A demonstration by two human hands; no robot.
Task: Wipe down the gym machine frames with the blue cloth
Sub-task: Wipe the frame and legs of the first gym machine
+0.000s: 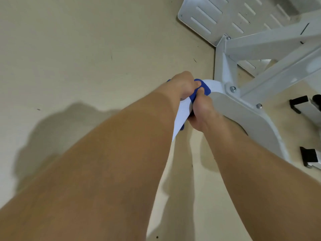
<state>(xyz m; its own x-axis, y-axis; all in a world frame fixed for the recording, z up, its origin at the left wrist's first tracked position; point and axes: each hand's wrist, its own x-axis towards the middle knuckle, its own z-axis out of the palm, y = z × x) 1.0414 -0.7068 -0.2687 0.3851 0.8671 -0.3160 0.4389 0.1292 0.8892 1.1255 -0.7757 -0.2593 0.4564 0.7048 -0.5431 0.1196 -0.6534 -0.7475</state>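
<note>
We have both hands down at the low end of the curved white frame member (243, 110), just this side of its bolted joint (232, 89). The blue cloth (205, 88) is wrapped over the member there, bunched between our two hands. Our left hand (184, 85) grips it from the far side of the member, fingers curled round the fabric. Our right hand (202, 113) holds it from the near side, thumb pressed onto the cloth; its fingers go under the member and we cannot tell how they lie.

We judge that we are mid-wipe on this one piece. Nothing on the white paint shows us which stretches are already clean. Beyond the joint, the angled tubes (271, 42) and the slotted footplate (217, 18) have no cloth on them, and the rest of the curved member running back from the joint is bare too, so we reckon much of the frame may be left.
</note>
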